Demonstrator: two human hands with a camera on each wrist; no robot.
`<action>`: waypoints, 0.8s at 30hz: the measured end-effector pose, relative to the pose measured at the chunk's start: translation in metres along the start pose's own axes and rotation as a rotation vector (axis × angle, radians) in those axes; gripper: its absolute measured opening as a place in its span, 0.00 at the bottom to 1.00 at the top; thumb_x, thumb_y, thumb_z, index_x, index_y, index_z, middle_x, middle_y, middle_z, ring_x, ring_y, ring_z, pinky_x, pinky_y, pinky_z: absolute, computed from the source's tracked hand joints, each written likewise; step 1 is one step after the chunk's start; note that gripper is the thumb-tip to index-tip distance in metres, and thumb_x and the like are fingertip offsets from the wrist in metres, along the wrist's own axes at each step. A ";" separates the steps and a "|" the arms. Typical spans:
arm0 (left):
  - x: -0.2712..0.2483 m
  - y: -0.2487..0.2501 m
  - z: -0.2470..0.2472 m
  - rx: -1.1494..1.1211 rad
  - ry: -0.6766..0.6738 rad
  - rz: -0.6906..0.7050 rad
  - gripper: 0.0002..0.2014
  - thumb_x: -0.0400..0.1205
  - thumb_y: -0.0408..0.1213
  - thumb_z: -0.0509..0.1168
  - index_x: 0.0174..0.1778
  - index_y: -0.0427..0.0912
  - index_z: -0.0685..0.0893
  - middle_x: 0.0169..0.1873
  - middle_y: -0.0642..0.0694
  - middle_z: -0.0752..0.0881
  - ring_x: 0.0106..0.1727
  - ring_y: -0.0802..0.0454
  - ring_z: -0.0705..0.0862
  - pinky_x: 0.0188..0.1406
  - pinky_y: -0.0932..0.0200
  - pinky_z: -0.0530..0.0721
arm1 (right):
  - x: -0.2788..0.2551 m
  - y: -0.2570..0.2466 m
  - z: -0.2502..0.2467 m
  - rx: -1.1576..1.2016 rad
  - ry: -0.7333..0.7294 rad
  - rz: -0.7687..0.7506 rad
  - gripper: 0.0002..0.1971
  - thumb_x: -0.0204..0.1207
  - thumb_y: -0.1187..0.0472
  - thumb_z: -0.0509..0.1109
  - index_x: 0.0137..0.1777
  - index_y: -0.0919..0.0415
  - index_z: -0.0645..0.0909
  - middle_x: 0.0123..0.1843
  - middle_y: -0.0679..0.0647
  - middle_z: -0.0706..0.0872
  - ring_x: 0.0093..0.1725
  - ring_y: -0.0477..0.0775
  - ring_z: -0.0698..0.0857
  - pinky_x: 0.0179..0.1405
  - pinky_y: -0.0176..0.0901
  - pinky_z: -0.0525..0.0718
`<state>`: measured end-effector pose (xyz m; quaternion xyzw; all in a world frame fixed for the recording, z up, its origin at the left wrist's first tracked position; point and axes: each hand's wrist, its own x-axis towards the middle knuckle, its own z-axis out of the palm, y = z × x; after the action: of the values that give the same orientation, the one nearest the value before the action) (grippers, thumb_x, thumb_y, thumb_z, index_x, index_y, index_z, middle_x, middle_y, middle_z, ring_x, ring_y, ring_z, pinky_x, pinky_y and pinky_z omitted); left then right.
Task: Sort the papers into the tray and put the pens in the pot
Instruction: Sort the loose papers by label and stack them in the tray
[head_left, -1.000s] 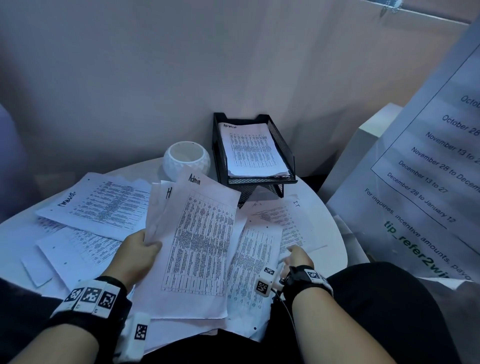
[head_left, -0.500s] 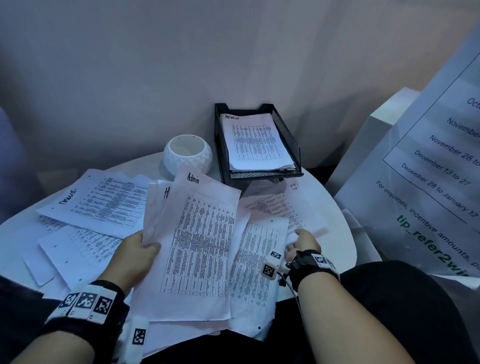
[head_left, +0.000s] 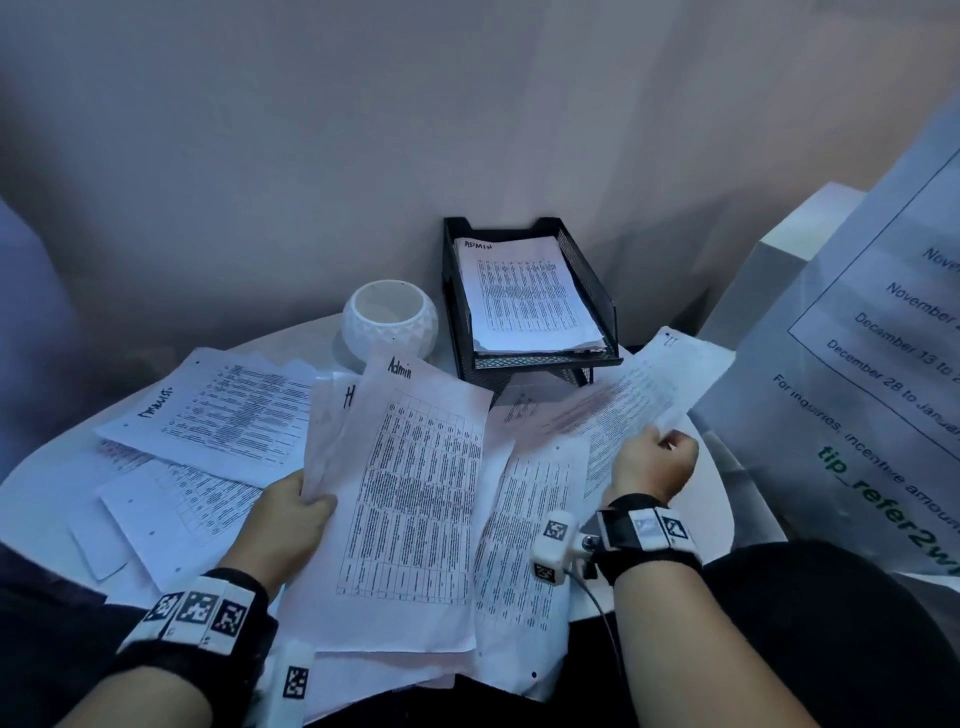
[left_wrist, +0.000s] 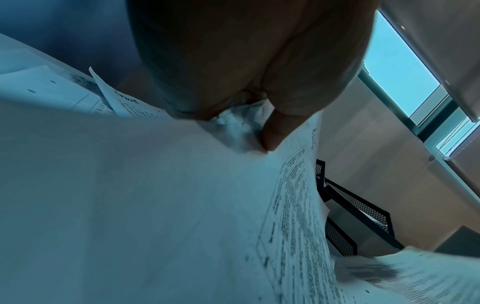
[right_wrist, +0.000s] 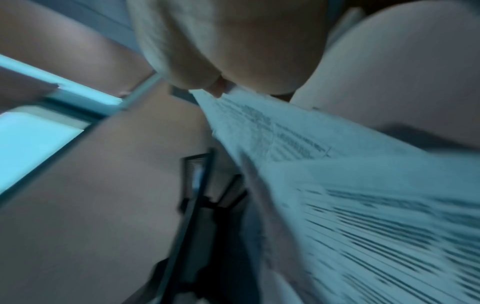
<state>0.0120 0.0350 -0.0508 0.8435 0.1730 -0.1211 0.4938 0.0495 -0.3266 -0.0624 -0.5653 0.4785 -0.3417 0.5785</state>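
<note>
My left hand (head_left: 291, 514) grips a small stack of printed sheets, the top one headed "Admin" (head_left: 415, 493); the thumb (left_wrist: 275, 131) presses on its edge. My right hand (head_left: 654, 462) pinches the near edge of a sheet marked "IT" (head_left: 649, 395) and holds it lifted off the table, blurred in the right wrist view (right_wrist: 337, 174). A black mesh tray (head_left: 587, 275) at the back holds papers topped by an "ADMIN" sheet (head_left: 519, 296). Left of it stands a white faceted pot (head_left: 389, 322). No pens show.
Loose printed sheets (head_left: 223, 410) cover the round white table (head_left: 711, 519), some hanging over its near edge. A wall stands close behind the tray. A large printed notice (head_left: 857, 374) and a white box (head_left: 779, 260) rise at the right.
My right hand has taken the "IT" sheet by its near edge and lifted it up and to the right. My left hand still holds the "Admin" stack in place.
</note>
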 end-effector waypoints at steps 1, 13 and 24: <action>-0.001 0.002 0.000 -0.005 -0.001 -0.002 0.06 0.86 0.32 0.65 0.49 0.43 0.87 0.44 0.41 0.94 0.47 0.37 0.92 0.57 0.36 0.90 | -0.007 -0.015 0.000 0.002 -0.032 -0.079 0.07 0.84 0.61 0.65 0.57 0.63 0.80 0.50 0.56 0.84 0.49 0.59 0.83 0.46 0.38 0.77; -0.011 0.005 -0.012 -0.070 -0.006 0.019 0.08 0.86 0.32 0.63 0.47 0.45 0.87 0.45 0.40 0.94 0.48 0.35 0.93 0.56 0.32 0.91 | -0.096 -0.114 -0.008 0.470 -0.729 -0.175 0.09 0.89 0.70 0.63 0.48 0.57 0.75 0.32 0.42 0.88 0.33 0.39 0.85 0.39 0.36 0.85; -0.013 0.014 -0.009 -0.323 -0.060 -0.006 0.11 0.88 0.29 0.60 0.55 0.40 0.89 0.48 0.37 0.94 0.48 0.38 0.91 0.53 0.44 0.86 | -0.081 -0.010 -0.007 -0.066 -0.872 0.182 0.07 0.85 0.57 0.71 0.51 0.62 0.81 0.46 0.62 0.85 0.39 0.57 0.83 0.34 0.45 0.86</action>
<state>0.0064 0.0339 -0.0308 0.7488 0.1777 -0.1182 0.6275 0.0190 -0.2548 -0.0388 -0.6302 0.2481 -0.0035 0.7357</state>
